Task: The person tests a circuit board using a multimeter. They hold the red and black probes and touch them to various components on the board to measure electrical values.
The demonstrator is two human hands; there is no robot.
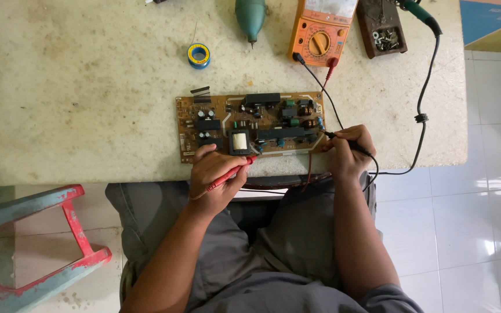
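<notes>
The brown circuit board (250,124) lay flat near the front edge of the counter (88,104), with an orange multimeter (320,32) beyond it. The left hand (215,179) pinched a red probe (230,174) at the board's near edge; the right hand (349,153) pinched a black probe (343,141) at its right end. A slipping tip could probably bridge neighbouring contacts.

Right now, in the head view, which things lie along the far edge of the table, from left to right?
Blue solder roll → green rotary tool → orange multimeter → brown tray of screws → green-handled soldering iron.
</notes>
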